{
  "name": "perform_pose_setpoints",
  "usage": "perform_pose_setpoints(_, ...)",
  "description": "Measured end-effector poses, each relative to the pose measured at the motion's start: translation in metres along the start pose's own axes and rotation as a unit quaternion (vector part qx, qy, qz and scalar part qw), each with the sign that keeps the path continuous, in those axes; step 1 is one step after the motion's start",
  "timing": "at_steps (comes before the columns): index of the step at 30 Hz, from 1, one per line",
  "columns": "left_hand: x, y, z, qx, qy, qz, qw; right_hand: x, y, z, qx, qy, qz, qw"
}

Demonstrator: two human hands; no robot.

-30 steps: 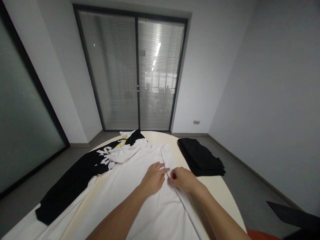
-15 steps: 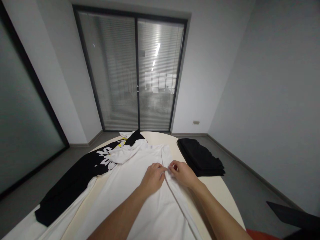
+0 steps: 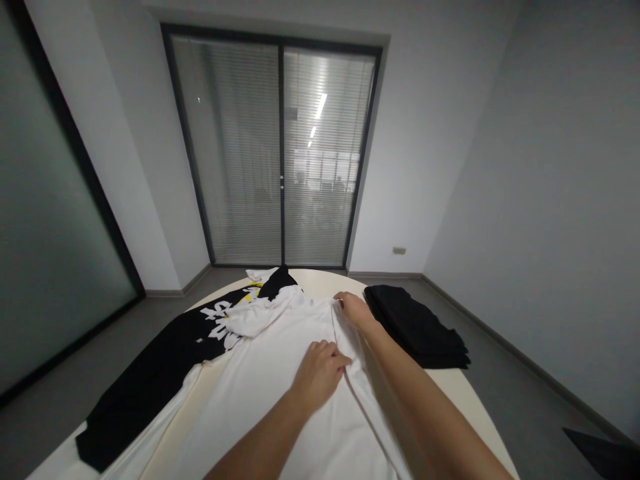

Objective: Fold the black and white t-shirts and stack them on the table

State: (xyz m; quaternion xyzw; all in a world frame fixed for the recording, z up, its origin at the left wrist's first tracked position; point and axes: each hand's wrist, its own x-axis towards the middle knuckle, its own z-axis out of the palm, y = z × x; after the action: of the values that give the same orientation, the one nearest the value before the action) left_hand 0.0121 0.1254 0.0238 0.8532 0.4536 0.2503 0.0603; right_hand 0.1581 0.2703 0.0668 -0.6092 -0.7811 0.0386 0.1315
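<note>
A white T-shirt lies spread on the table, its right side turned inward in a long strip and a short sleeve out to the left. Midway down that strip, my left hand has its fingers curled, pinching the folded edge. My right hand reaches farther up and grips the shirt's far right corner near the shoulder. Its fingertips are partly hidden behind the hand.
Black clothing with white and yellow print lies to the left, partly under the white sleeve. A folded black stack rests at the right of the round cream table. Beyond stand glass doors with blinds.
My right hand has moved away from my left, up the strip to the shirt's far corner. My left hand has shifted slightly toward me. The camera view has tilted a little.
</note>
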Motion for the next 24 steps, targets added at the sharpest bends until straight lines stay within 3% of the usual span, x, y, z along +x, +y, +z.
perform_pose_setpoints(7, 0.001, 0.0, 0.002, 0.007, -0.003, -0.01, 1.0, 0.019, -0.009, 0.017, -0.032, -0.025, -0.007, 0.999)
perform_pose_setpoints(13, 0.002, 0.0, 0.0, 0.002, 0.003, -0.01, 1.0, 0.025, 0.003, 0.016, -0.031, -0.012, 0.007, 0.999)
perform_pose_setpoints(19, 0.001, 0.001, -0.003, -0.025, 0.058, 0.0, 0.998, 0.032, 0.014, 0.003, -0.001, 0.024, 0.021, 0.999)
perform_pose_setpoints(24, -0.002, 0.002, -0.009, -0.038, 0.116, -0.023, 0.992, 0.037, 0.006, -0.001, 0.034, 0.052, 0.001, 0.998)
